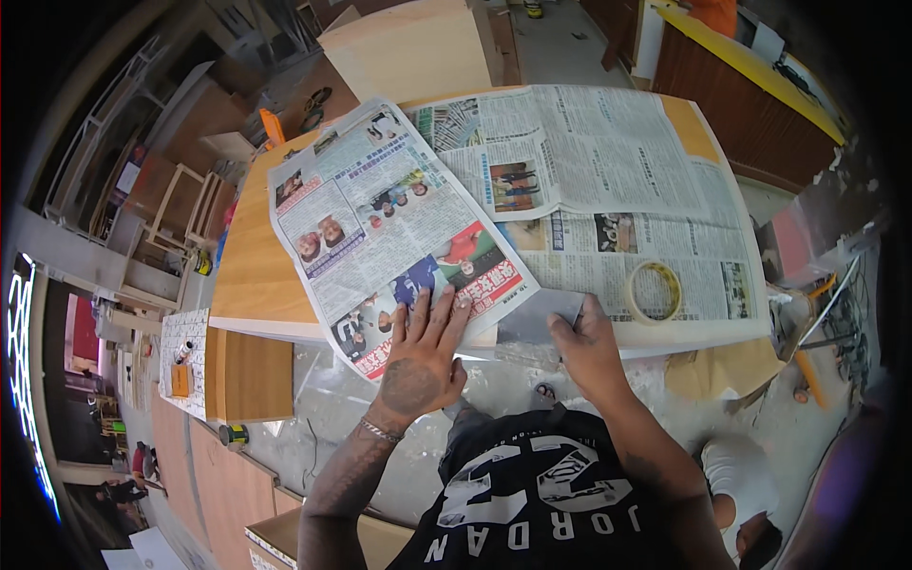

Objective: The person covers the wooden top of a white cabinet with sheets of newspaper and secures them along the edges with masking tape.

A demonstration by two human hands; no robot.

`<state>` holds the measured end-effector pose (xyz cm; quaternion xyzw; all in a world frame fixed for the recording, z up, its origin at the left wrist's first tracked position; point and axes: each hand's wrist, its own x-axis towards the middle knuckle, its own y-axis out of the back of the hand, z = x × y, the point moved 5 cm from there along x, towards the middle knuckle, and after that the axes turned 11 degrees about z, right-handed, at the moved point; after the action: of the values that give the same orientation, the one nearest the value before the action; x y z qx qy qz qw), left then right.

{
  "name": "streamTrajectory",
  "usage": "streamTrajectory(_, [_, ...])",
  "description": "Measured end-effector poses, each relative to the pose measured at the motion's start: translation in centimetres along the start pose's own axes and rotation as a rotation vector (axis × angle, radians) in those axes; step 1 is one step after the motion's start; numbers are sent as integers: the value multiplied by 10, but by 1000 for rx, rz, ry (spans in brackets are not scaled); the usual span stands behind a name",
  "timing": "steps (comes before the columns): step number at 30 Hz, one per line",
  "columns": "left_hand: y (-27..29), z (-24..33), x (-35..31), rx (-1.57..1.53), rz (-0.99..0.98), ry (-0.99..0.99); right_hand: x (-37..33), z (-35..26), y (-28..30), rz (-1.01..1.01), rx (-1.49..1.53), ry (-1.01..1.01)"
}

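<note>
My left hand (421, 356) lies flat, fingers spread, on a loose newspaper sheet (389, 247) set at an angle across the wooden tabletop (249, 275). The sheet's lower corner hangs past the near edge. Between my right thumb and fingers is a flat grey rectangular piece (534, 328) at that same edge, beside the sheet; whether it is a scraper or a stiff sheet I cannot tell. My right hand (584, 342) grips its right end. More newspaper (627, 171) covers the right of the tabletop, and a roll of yellowish tape (654, 292) rests on it.
A pale wooden box (413, 52) stands beyond the far edge. At the left is a wooden cabinet (252, 375), with a can (233, 435) on the floor near it. A person in a white shirt (736, 475) is low at my right. A yellow-topped counter (750, 76) stands far right.
</note>
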<state>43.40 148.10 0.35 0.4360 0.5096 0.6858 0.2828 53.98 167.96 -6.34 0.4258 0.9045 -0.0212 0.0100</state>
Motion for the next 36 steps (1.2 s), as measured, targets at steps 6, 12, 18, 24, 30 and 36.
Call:
streamTrajectory(6, [-23,13,14,-37,-52,10,4,-13,-3,-27,-198,-159])
streamTrajectory(12, [-29,10,17,-12,-53,34,15,0,-8,-31,-128,-105])
streamTrajectory(18, [-30,13,18,-18,-55,10,26,-7,10,-16,-228,-172])
streamTrajectory(24, [-32,19,18,-21,-50,21,43,-23,3,-133,-147,-258])
streamTrajectory(30, [-28,16,15,10,-43,-29,31,-41,-3,-152,-162,-270])
streamTrajectory(36, [-27,14,14,-2,-45,-14,41,-29,-5,-198,-136,-303])
